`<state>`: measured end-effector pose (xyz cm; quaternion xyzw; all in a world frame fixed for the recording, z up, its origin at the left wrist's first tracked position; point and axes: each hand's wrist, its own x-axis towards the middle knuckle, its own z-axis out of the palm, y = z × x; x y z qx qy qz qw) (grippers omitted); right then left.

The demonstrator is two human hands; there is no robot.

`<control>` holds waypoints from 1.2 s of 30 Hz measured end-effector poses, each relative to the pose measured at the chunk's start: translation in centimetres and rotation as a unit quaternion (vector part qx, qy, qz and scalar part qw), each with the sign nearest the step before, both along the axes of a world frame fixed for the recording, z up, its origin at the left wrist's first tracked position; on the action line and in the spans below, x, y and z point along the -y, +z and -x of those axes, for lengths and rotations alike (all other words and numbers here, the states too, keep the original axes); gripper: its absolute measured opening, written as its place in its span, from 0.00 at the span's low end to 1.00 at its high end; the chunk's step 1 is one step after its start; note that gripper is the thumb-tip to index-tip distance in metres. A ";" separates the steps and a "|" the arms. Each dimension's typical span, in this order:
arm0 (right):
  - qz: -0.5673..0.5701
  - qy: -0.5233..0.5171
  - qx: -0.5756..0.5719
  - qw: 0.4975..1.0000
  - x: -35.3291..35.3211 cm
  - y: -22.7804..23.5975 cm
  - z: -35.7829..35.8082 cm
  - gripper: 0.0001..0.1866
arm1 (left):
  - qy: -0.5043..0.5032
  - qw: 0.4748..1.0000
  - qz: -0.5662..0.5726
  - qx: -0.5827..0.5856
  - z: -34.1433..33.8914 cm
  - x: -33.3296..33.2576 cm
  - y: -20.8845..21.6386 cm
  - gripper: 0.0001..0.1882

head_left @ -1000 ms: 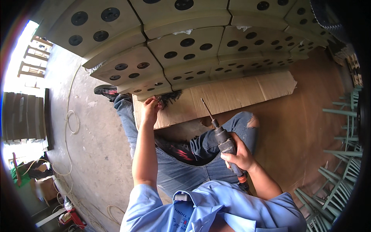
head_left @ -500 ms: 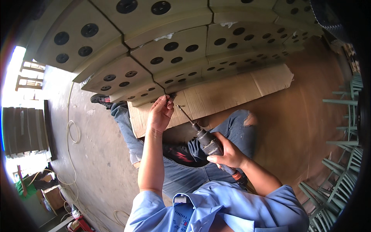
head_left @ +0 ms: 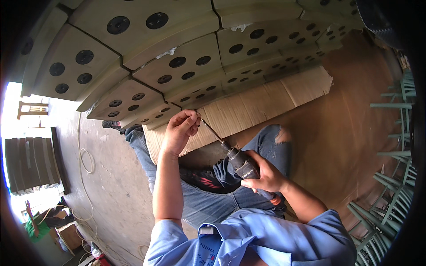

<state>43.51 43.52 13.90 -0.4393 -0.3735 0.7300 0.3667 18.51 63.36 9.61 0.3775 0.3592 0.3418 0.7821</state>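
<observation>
Here we are, two hands meeting over a flat sheet of brown corrugated cardboard (head_left: 262, 106), and the action is all at the fingertips. The left hand (head_left: 179, 128) is pinched narrow, thumb against forefinger, on something so small that I can't make out its kind. Up comes the long thin metal bit (head_left: 212, 129), its tip right beside that pinch; whether they touch, I can't tell. The bit belongs to a black hand-held power driver with an orange-red tail end (head_left: 243, 163), slanting up and leftward above the lap, and the right hand (head_left: 266, 175) is wrapped firmly around its body. Look past them: stacked khaki-coloured panels with curved edges (head_left: 195, 40), their visible faces already bearing round black discs (head_left: 157, 20), many in clusters of four. So how far along? The discs are in place on the faces we can see, that much is plain. The bit, though, is clear of every panel, over the cardboard, so I'd judge this a loading moment at the tool, with the driving itself not yet under way. How many spots remain unfinished, the far, shadowed rows don't let me say.
</observation>
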 end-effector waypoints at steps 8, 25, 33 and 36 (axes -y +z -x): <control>-0.021 -0.004 0.014 1.000 0.7 -0.1 -1.6 0.39 | -0.059 0.996 -0.050 -0.051 -1.2 -0.3 2.4 0.08; -0.020 -0.065 0.008 0.998 1.6 0.7 -3.9 0.39 | -0.008 0.995 0.035 0.095 -9.6 -0.9 3.2 0.17; -0.004 -0.088 -0.017 0.996 1.8 0.4 -4.8 0.40 | -0.019 0.998 0.023 0.051 -12.1 -0.8 3.4 0.17; -0.007 -0.109 -0.018 0.994 1.8 0.3 -5.0 0.39 | -0.026 0.999 0.016 0.036 -12.7 -0.9 3.4 0.17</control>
